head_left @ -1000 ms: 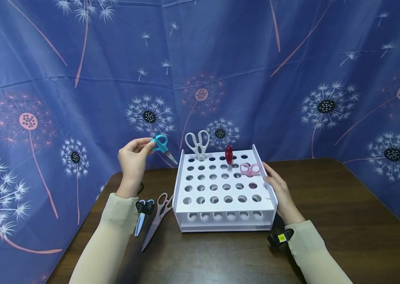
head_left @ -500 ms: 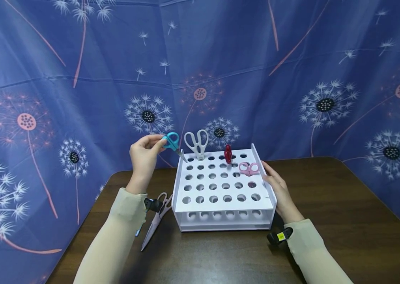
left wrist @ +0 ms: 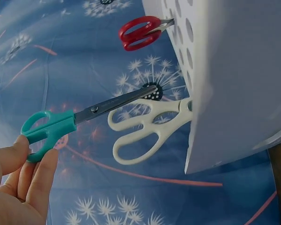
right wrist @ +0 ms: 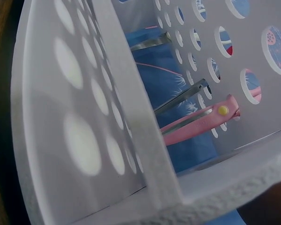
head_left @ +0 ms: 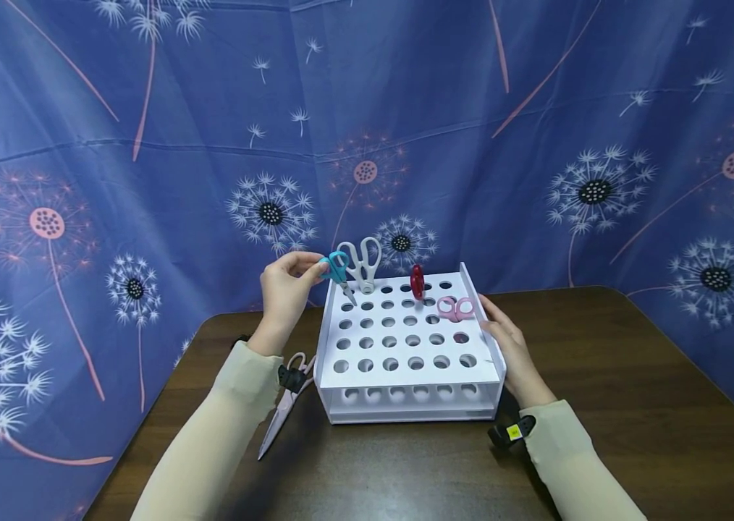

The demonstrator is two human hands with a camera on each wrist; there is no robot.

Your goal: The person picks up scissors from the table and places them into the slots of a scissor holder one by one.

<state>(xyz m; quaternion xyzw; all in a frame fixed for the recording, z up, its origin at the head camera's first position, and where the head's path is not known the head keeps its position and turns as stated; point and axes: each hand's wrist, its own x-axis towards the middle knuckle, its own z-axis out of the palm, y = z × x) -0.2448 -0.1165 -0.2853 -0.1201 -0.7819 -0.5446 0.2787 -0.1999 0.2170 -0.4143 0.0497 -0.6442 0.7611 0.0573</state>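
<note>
Head view: the left hand (head_left: pixel 289 286) pinches teal scissors (head_left: pixel 337 267) above the white rack (head_left: pixel 412 417); the right hand (head_left: pixel 518 354) rests against it, fingers nearly straight. Left wrist view: better turn the slanting blades (left wrist: pixel 117 101) upright. Right wrist view: pink scissors (right wrist: pixel 196 123) hang inside; choose a free hole (right wrist: pixel 277 49).

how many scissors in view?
5: teal scissors in the left hand; white scissors, red scissors and pink scissors in holes of the white perforated rack; large pale-pink scissors on the brown table. The cream left sleeve may hide more.
</note>
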